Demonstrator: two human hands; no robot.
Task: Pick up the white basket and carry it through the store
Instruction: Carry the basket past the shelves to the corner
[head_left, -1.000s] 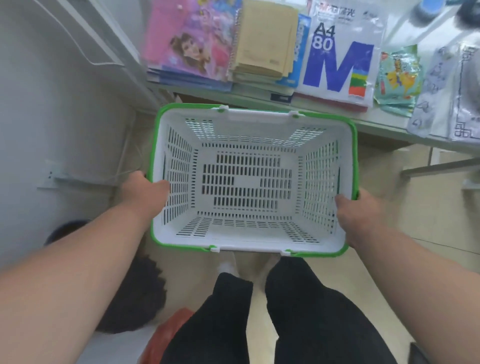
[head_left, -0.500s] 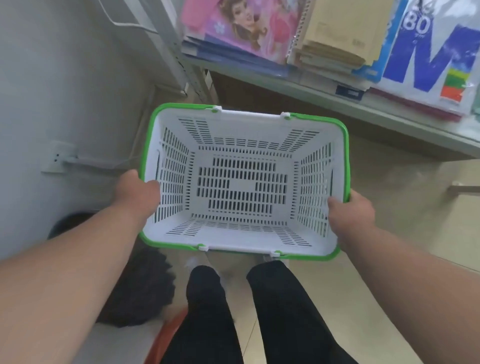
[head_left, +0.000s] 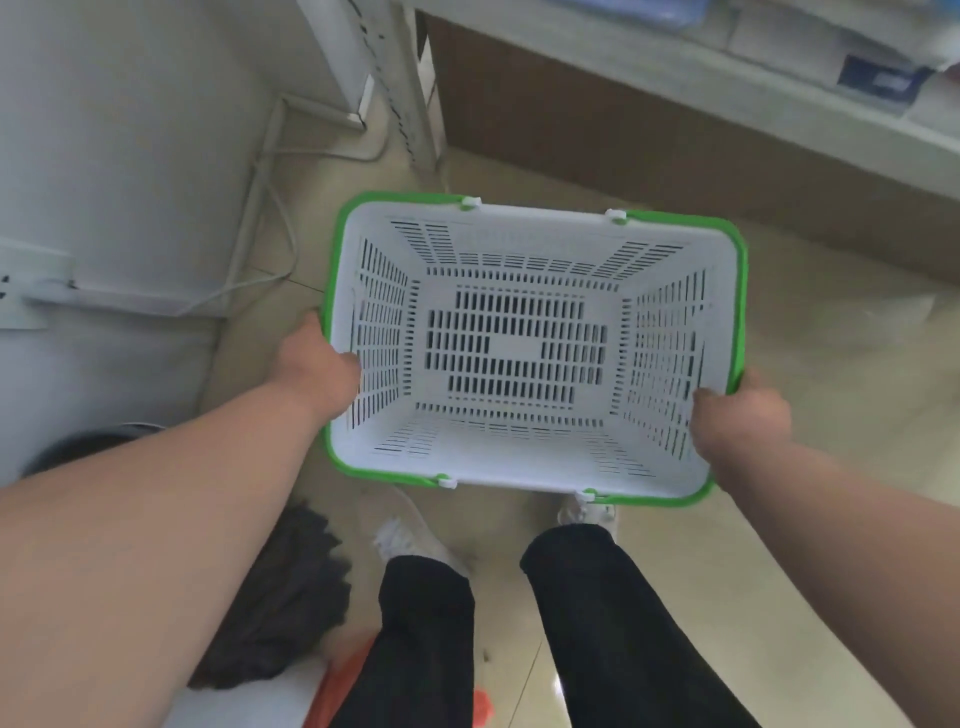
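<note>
The white basket (head_left: 519, 467) has slotted walls, a green rim and folded green handles. It hangs level in front of me above the floor, with nothing inside. My left hand (head_left: 317, 371) grips its left short edge, thumb side over the rim. My right hand (head_left: 740, 421) grips the right short edge the same way. My legs in black trousers and white shoes show below the basket.
A white wall (head_left: 119, 156) with a socket and cables stands close on the left. A shelf unit (head_left: 727, 88) with a brown base runs along the top right. A dark mop head (head_left: 280, 603) and an orange object (head_left: 343, 686) lie by my left foot. Beige floor tiles (head_left: 831, 338) spread to the right.
The view has tilted down and turned: the shelf's books and paper packs have slid out of the top. The basket stays gripped by both hands and sits further right in view.
</note>
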